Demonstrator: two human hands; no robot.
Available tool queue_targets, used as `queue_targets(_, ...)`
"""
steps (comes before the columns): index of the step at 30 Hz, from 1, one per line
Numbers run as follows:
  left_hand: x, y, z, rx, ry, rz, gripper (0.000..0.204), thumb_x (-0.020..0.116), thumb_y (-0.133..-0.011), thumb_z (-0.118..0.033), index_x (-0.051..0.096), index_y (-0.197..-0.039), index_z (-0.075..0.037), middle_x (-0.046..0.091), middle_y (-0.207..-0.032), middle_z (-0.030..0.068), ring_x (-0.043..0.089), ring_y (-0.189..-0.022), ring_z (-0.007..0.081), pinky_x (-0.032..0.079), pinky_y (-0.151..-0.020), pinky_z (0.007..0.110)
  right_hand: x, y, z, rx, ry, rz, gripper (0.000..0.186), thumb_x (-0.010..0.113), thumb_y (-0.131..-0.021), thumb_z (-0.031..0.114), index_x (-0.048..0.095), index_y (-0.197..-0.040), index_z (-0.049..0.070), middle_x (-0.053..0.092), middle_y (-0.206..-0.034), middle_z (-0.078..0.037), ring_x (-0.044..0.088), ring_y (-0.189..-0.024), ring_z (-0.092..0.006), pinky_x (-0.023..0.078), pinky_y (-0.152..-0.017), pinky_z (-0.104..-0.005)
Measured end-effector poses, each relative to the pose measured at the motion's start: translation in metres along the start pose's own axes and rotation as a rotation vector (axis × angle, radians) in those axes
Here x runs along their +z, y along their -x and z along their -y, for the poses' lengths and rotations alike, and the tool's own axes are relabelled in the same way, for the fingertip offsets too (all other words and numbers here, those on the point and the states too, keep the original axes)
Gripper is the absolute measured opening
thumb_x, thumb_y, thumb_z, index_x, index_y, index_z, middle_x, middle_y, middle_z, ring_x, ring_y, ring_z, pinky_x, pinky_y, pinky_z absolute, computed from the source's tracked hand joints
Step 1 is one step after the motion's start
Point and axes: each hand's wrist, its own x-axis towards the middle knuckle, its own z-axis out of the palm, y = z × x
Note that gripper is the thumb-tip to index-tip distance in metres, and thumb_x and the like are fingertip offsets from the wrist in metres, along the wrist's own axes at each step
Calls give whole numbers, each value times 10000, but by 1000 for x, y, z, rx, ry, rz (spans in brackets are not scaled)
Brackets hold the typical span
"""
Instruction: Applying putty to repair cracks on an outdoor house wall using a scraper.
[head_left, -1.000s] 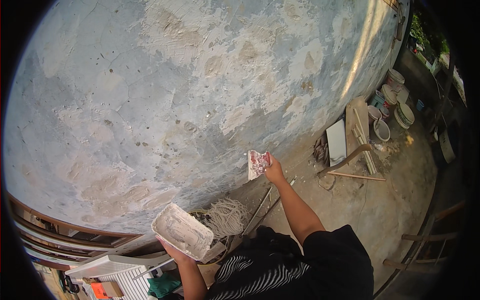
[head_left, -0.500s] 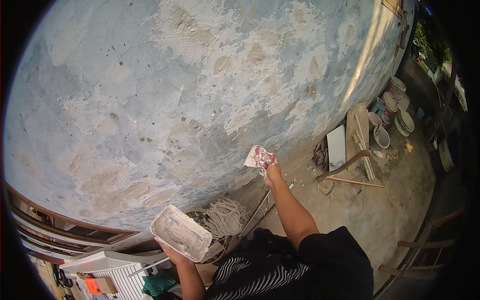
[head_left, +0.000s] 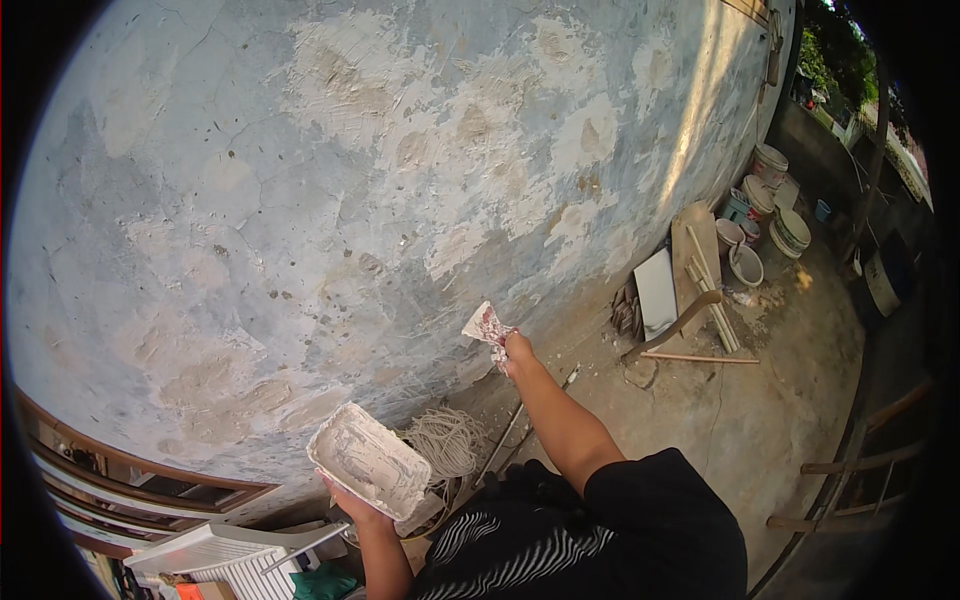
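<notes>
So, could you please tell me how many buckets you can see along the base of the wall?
About 6 buckets, all clustered on the ground at the far right foot of the wall, beyond the leaning boards. Some overlap, so more may be hidden.

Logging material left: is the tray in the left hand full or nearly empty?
Nearly empty: the tray in the left hand shows only a thin white smear, no heap.

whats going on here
A person is patching a worn, blotchy wall with filler. The right hand holds a putty knife with its blade up against the wall. The left hand holds a flat board smeared with white paste. Buckets stand further along the wall.
</notes>
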Motion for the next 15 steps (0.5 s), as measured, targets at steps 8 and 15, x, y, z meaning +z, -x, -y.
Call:
queue_targets(8, -14, 4, -15, 52, 10, -43, 596, 258, -929, -532, 364, -1339, -113, 436, -1324, 105, 473, -1149, 326, 404, -946, 478, -23, -14, 2, -102, 14, 193, 234, 382, -899, 110, 607, -959, 90, 625, -835, -41, 556, -600, -154, 423, -459, -308)
queue_targets(15, -26, -5, -11, 35, -4, -19, 609, 266, -923, -540, 354, -1345, -110, 434, -1324, 119, 475, -1148, 333, 399, -951, 481, 1, 9, 5, -162, -126, 67, 250, 358, -928, 103, 588, -1026, 84, 639, -882, -41, 607, -711, -151, 445, -507, -291)
